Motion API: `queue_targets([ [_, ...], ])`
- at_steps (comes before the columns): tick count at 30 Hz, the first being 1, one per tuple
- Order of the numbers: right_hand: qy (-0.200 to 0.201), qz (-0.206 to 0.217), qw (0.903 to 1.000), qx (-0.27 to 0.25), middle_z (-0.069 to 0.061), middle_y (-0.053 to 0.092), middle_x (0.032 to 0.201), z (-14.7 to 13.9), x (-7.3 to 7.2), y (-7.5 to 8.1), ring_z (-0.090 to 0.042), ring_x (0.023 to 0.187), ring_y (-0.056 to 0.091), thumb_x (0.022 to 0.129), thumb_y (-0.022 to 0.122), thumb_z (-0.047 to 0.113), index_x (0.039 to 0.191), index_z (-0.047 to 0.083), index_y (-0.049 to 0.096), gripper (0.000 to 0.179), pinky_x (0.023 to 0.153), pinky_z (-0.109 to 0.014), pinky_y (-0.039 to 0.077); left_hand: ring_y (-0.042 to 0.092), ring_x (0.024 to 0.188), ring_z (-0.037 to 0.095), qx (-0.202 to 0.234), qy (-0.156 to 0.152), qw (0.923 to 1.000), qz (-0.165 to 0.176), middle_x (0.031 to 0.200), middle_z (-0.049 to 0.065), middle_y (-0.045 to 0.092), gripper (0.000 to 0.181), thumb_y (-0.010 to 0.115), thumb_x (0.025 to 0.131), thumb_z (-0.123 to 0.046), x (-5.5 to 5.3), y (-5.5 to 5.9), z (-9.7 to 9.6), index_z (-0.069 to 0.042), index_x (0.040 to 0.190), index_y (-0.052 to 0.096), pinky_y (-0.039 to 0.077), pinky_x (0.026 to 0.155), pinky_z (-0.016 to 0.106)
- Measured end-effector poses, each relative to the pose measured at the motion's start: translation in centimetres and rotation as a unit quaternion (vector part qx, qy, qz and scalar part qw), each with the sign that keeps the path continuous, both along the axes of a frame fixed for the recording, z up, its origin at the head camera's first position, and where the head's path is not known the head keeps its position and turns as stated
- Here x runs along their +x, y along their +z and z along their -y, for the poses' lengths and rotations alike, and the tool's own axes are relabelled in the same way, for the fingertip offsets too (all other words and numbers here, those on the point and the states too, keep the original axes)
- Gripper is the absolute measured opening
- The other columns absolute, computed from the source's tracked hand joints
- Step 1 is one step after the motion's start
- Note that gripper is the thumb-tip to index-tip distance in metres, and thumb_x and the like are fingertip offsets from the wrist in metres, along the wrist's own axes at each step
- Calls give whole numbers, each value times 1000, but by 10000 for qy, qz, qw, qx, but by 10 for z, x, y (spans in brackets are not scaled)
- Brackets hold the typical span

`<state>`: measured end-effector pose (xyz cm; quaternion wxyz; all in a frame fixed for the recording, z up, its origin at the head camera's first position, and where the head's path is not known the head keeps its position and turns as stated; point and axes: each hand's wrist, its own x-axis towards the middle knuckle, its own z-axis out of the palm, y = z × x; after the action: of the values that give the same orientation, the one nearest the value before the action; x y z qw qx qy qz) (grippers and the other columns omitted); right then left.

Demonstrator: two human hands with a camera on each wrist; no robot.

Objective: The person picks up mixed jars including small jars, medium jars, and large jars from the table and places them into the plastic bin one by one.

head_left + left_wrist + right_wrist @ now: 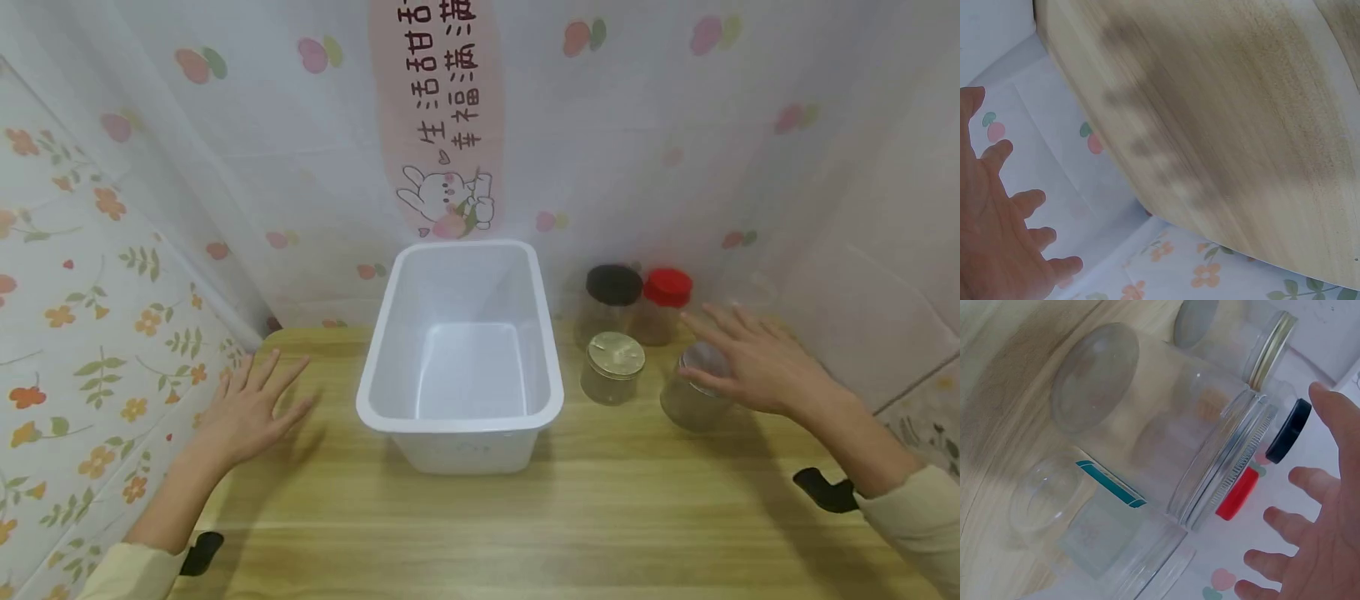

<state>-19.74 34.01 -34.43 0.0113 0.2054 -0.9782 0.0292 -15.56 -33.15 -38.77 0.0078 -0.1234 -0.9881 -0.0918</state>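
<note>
My left hand (243, 412) hovers over the left side of the wooden table, fingers straight and spread. The left wrist view shows that hand (1010, 231) holding nothing, its shadow lying on the wood. On the right side my right hand (765, 358) is held over a clear jar with a silver lid (693, 404), fingers spread. In the right wrist view the fingers stand apart from this jar (1154, 419), which carries a green label strip. Nearby are a gold-lidded jar (613, 375), a black-lidded jar (613, 287) and a red-lidded jar (667, 287).
A white plastic basin (461, 450) stands mid-table near the back curtain (630, 150). Another clear jar (1104, 531) stands beside the silver-lidded one in the right wrist view. A flowered curtain (82, 333) borders the left side. Bare wood (480, 533) shows in front.
</note>
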Motion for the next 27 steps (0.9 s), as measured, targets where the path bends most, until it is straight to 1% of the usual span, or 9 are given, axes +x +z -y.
queue_targets([
  [6,202,-236,9995,-102,-29,24,160,4,-3,3,-59,139,23,93,69,54,161,12,29,89,99,-77,24,4,140,64,194,-67,9998,-14,160,35,14,70,49,105,-49,-1,-1,7,-14,162,27,6,106,76],
  [9,299,-256,9989,-243,-28,25,160,6,-3,5,-59,138,26,93,71,51,160,11,31,88,98,-77,26,12,139,64,603,-237,9979,3,157,37,20,68,50,106,-45,0,1,9,-10,161,28,14,105,75],
  [11,353,-240,9986,-327,-28,26,160,8,-2,6,-59,138,27,92,72,49,160,11,33,87,97,-77,28,20,139,61,1075,-425,9933,76,156,36,25,66,50,108,-38,1,1,11,-8,161,27,20,105,73],
  [14,415,-222,9979,-449,-26,27,160,8,0,8,-57,138,30,91,74,48,160,14,34,86,93,-77,33,27,139,56,1789,-625,9815,269,157,31,28,63,50,109,-30,3,2,12,-9,162,24,26,103,72],
  [17,508,-239,9967,-585,-24,28,160,10,0,8,-54,138,33,91,75,46,159,15,35,85,92,-74,37,25,139,57,2413,-652,9664,595,159,31,25,62,47,110,-26,7,4,12,-10,163,19,26,99,75],
  [20,529,-150,9959,-714,-21,29,161,13,-1,7,-50,137,37,92,73,47,161,17,32,85,90,-69,41,27,137,60,2934,-622,9509,766,157,34,25,60,41,111,-23,10,7,11,-8,163,14,29,96,76],
  [23,519,42,9932,-1045,-19,27,162,18,-1,6,-48,139,35,94,72,46,162,20,30,84,94,-68,40,30,136,59,3505,-721,9306,767,157,34,26,60,38,112,-18,11,12,4,-9,163,9,40,104,53],
  [25,515,169,9895,-1338,-18,27,163,22,-2,4,-48,141,33,95,72,44,162,20,30,82,98,-69,36,29,138,56,3874,-814,9150,775,158,32,24,62,38,111,-15,11,16,-3,-14,164,6,40,104,33],
  [27,566,210,9846,-1643,-18,27,162,25,-3,2,-47,142,29,95,72,40,161,17,31,81,102,-70,30,24,141,55,4127,-882,9027,834,159,30,22,66,40,110,-13,10,21,-11,-21,164,4,38,107,33],
])
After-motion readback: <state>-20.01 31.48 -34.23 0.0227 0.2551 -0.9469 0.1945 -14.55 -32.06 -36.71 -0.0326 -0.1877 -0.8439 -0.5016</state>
